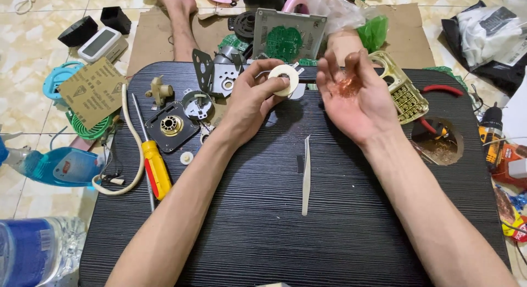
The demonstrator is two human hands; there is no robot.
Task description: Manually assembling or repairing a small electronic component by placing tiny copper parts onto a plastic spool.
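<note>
My left hand (253, 95) grips a cream plastic bobbin ring (285, 79) above the far middle of the black ribbed table (258, 232). My right hand (357, 95) is just to its right, palm up, with a loose tangle of thin copper wire (345, 87) lying in the palm and between the fingers. A pair of cream tweezers (306, 174) lies on the table below both hands.
Left of the hands lie a yellow-and-red screwdriver (153, 166), a black motor plate with a brass hub (172, 126), metal brackets (215, 72) and a cream cable (129, 155). A green circuit board in a grey frame (285, 37) stands behind. A round hole (437, 141) holds pliers at right.
</note>
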